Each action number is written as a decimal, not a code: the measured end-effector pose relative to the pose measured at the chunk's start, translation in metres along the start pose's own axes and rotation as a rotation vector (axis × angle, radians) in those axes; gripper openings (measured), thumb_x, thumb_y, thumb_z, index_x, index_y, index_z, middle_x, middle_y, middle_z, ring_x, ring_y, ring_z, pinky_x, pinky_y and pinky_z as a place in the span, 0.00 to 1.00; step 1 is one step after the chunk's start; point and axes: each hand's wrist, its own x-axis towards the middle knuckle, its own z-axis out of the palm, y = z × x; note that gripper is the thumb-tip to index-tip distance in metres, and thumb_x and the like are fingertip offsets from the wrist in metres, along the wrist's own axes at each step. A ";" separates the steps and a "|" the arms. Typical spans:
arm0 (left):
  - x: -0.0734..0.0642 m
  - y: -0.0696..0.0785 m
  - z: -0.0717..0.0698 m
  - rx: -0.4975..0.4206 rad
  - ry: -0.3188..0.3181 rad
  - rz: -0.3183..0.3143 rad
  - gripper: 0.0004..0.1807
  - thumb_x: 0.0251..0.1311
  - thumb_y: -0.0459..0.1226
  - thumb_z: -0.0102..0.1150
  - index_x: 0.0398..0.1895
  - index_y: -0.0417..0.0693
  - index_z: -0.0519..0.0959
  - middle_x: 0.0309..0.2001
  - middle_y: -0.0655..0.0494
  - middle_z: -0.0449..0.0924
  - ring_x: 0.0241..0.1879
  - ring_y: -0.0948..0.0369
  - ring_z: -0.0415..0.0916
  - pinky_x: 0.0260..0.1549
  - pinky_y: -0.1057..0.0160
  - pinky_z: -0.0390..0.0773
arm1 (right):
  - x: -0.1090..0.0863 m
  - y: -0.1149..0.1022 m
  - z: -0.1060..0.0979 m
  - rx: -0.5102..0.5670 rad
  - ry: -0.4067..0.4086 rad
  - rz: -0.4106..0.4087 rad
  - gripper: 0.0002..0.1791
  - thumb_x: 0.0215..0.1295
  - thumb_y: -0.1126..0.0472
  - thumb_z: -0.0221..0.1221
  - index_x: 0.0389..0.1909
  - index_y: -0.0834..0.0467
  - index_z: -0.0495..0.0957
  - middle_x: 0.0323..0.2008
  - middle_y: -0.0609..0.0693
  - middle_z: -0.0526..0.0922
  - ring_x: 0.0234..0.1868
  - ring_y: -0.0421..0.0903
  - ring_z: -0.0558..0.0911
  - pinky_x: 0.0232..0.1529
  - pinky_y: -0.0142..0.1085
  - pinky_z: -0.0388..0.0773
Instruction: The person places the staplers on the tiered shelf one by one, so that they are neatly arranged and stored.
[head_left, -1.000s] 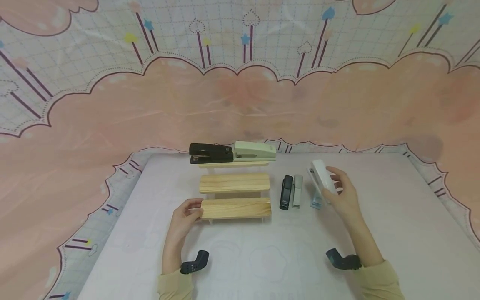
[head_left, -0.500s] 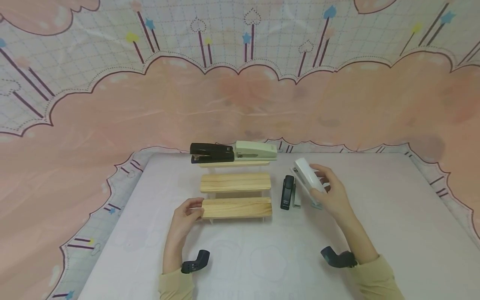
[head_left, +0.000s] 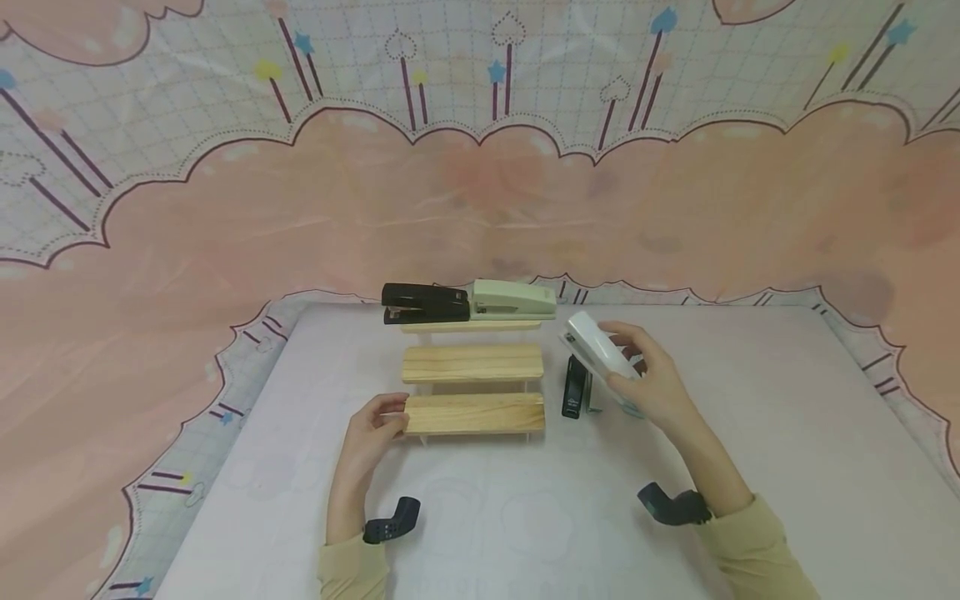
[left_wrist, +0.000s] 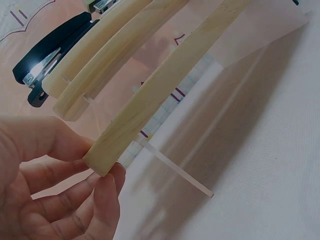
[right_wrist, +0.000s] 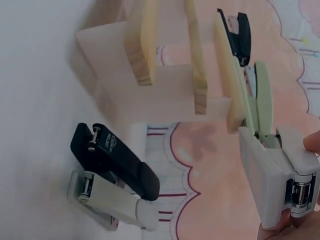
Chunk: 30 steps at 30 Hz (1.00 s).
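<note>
My left hand [head_left: 372, 423] pinches the left end of the lowest board [head_left: 474, 415] of a three-step wooden display rack; in the left wrist view, thumb and fingers [left_wrist: 107, 200] grip its corner. Off the table, right of the rack, my right hand [head_left: 656, 383] holds a white stapler [head_left: 596, 343], tilted with its front toward the upper left. On the top step lie a large black stapler [head_left: 425, 303] and a pale green stapler [head_left: 513, 300], end to end. The right wrist view shows the white stapler [right_wrist: 262, 172] overlapping the green one's end.
Upright on the table right of the rack stand a small black stapler [right_wrist: 117, 157] and a small light grey stapler [right_wrist: 112, 197], side by side. A light blue object [head_left: 632, 409] shows partly beneath my right hand. The middle step [head_left: 472, 364] bears nothing. Patterned cloth [head_left: 480, 192] hangs behind.
My right hand has carried the white stapler left toward the rack, now over the small staplers, partly covering them, and tilted it further. My left hand keeps its hold on the lowest board.
</note>
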 end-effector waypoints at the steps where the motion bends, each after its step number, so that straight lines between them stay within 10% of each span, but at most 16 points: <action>1: 0.000 0.000 0.000 0.000 0.001 -0.001 0.21 0.59 0.29 0.55 0.57 0.42 0.75 0.53 0.41 0.76 0.40 0.64 0.76 0.40 0.68 0.78 | 0.001 -0.001 0.000 0.002 -0.007 0.000 0.37 0.50 0.71 0.57 0.65 0.54 0.66 0.55 0.60 0.75 0.45 0.48 0.68 0.42 0.38 0.68; 30: -0.001 0.003 -0.002 -0.019 0.003 0.002 0.21 0.58 0.29 0.56 0.57 0.40 0.75 0.53 0.39 0.76 0.37 0.66 0.76 0.37 0.72 0.77 | 0.027 -0.039 0.039 0.077 -0.229 -0.116 0.34 0.50 0.67 0.58 0.63 0.47 0.70 0.53 0.56 0.77 0.46 0.49 0.71 0.44 0.40 0.70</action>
